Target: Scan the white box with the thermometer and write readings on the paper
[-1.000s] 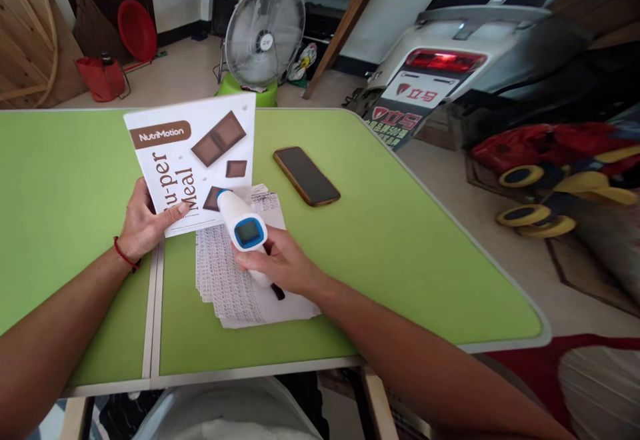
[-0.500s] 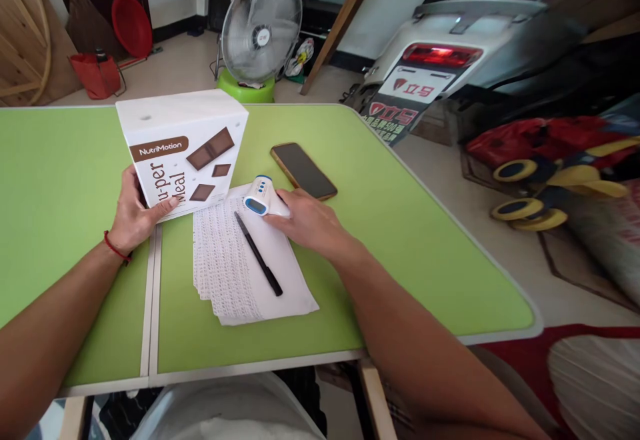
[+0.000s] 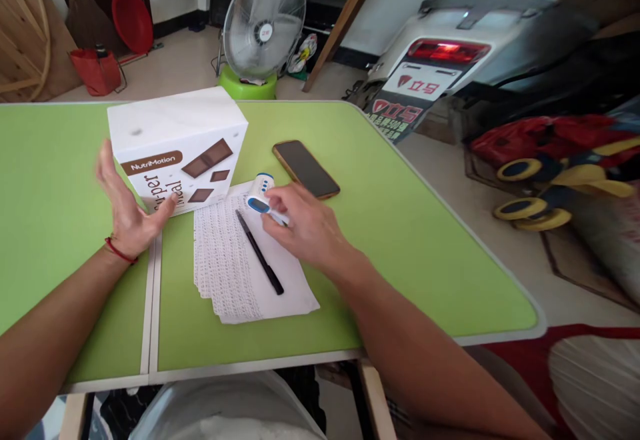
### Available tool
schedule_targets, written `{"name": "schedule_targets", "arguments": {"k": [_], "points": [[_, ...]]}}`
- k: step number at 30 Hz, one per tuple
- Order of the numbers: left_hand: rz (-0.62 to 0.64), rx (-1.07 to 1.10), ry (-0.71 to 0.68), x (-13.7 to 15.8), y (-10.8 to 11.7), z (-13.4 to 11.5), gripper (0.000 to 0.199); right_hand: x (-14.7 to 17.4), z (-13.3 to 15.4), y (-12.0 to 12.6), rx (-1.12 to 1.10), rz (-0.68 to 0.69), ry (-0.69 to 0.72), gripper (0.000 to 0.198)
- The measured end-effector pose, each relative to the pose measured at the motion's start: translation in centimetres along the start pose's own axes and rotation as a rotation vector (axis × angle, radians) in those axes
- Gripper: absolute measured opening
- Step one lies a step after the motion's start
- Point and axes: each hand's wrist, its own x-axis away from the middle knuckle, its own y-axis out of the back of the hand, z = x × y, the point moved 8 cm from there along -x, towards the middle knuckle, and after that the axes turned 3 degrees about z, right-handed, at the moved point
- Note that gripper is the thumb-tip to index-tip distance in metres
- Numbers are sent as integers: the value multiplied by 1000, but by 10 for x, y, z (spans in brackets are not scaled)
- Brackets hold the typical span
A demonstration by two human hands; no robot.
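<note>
A white NutriMotion box (image 3: 200,160) with brown bars printed on it stands on the green table (image 3: 425,260). My left hand (image 3: 133,210) is at its left side, thumb against the front face and the other fingers spread away from it, slightly blurred. On the sheets of paper (image 3: 235,273) lies a white and blue infrared thermometer (image 3: 259,193). The fingers of my right hand (image 3: 305,223) are bent around its handle, which partly shows between thumb and index finger. A black pen (image 3: 260,253) rests on the written sheets, below the thermometer.
Beyond the right hand lies a dark phone (image 3: 307,168). A metal seam (image 3: 153,307) crosses the table. Behind it are a fan (image 3: 265,30) on a green stool (image 3: 247,85), a red basin (image 3: 132,20), and a white scooter (image 3: 445,53) at the right.
My left fingers have spread away from the box, which has shifted slightly left. My right hand's fingers have curled and risen a little over the thermometer, which has hardly moved.
</note>
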Motion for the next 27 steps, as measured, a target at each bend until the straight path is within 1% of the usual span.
{"name": "schedule_targets", "arguments": {"k": [2,3,4,6,8,11,13,15,17,20,21,23,24,27], "points": [[-131,-277,-172,7,8,-19,109,4,9,-13,-66,124,3,30],[-169,-375,-238,12,8,-26,107,7,13,-19,-71,185,9,31],[-178,-419,-282,16,6,-31,105,8,16,-24,-66,234,21,32],[-145,-402,-325,23,0,-35,94,9,21,-30,-75,277,55,30],[-20,-328,-330,26,-13,-35,76,7,20,-27,-164,239,82,31],[311,-267,-379,32,-41,-42,52,0,13,-13,-462,106,109,30],[517,-253,-445,38,-58,-48,47,-3,9,-5,-683,31,119,30],[660,-239,-481,42,-68,-50,49,-5,8,-1,-836,-28,112,34],[743,-215,-488,44,-74,-48,52,-3,8,0,-924,-102,91,43],[818,-219,-485,48,-78,-41,57,0,9,-4,-1029,-190,78,34],[833,-237,-490,49,-79,-39,58,1,10,-7,-1067,-191,93,36],[858,-285,-512,53,-80,-36,62,-1,9,-18,-1112,-144,85,43],[868,-308,-525,54,-81,-36,63,-2,7,-24,-1117,-115,52,40],[880,-353,-551,56,-81,-36,63,-7,-2,-39,-1074,-50,-81,21]]}}
